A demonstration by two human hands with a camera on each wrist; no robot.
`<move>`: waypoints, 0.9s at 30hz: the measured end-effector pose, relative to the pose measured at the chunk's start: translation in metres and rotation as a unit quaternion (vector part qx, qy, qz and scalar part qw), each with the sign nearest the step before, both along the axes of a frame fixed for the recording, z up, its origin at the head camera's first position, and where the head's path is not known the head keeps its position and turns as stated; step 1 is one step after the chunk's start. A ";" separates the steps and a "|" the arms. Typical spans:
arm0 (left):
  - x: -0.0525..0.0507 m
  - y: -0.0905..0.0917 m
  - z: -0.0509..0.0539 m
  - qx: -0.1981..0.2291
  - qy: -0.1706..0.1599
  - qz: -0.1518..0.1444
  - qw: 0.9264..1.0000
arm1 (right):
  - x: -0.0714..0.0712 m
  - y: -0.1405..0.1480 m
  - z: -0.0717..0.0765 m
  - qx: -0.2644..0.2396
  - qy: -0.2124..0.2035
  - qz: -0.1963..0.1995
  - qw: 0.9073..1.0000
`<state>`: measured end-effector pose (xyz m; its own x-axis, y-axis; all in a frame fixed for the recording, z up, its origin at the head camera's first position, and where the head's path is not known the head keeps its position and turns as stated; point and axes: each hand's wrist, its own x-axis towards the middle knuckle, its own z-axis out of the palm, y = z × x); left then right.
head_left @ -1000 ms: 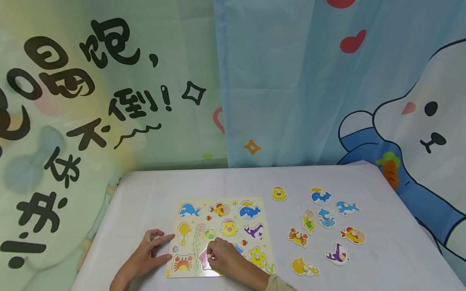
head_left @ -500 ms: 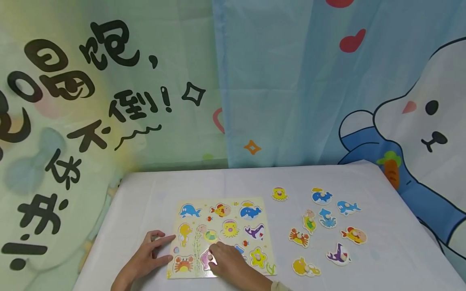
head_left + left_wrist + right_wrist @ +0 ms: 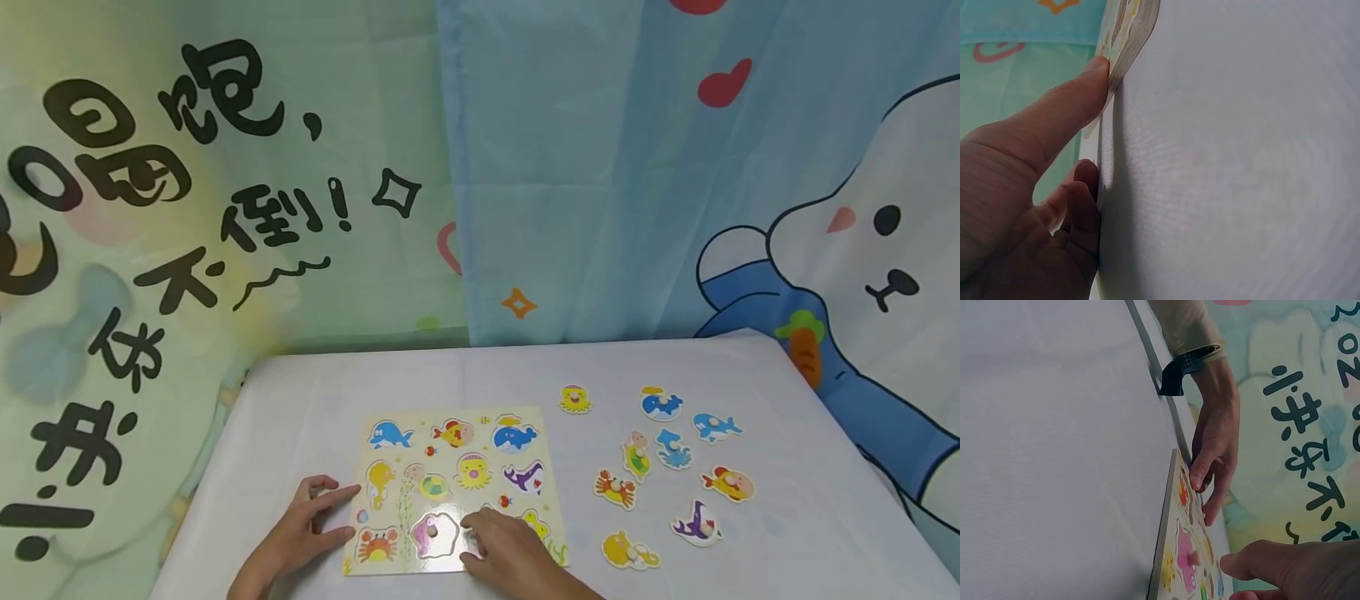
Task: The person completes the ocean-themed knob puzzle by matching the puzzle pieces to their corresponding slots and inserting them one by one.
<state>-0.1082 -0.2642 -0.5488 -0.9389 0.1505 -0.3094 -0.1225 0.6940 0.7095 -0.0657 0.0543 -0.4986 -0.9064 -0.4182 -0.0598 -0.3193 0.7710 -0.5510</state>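
Left hand [image 3: 303, 525]: fingers released, touching the puzzle board's [image 3: 390, 512] left edge. Right hand [image 3: 513, 550]: fingers released, parted over the board beside the pink piece [image 3: 433, 537].

Green and blue hangings [image 3: 555, 208] — apparently cloth — behind a white-covered table [image 3: 307, 417].

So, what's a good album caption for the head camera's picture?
A pink piece on a sea-animal puzzle board, with nine loose pieces scattered on the white table.
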 end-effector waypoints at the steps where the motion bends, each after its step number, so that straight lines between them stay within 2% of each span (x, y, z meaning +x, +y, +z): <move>1: 0.000 0.000 0.000 0.000 0.001 0.000 1.000 | 0.001 0.003 0.000 0.003 -0.008 -0.003 1.000; 3: 0.000 0.000 0.000 0.001 0.002 -0.001 1.000 | 0.004 0.009 0.001 0.004 -0.031 -0.013 0.999; 14: 0.001 -0.001 -0.001 0.003 0.000 0.004 1.000 | 0.012 0.029 0.006 -0.005 -0.085 -0.018 0.996; 21: 0.001 -0.001 -0.002 0.002 0.003 0.000 1.000 | 0.017 0.050 0.007 -0.022 -0.129 -0.036 0.991; 27: 0.002 -0.001 -0.002 0.003 0.004 -0.001 1.000 | 0.017 0.068 0.007 -0.004 -0.080 -0.055 0.995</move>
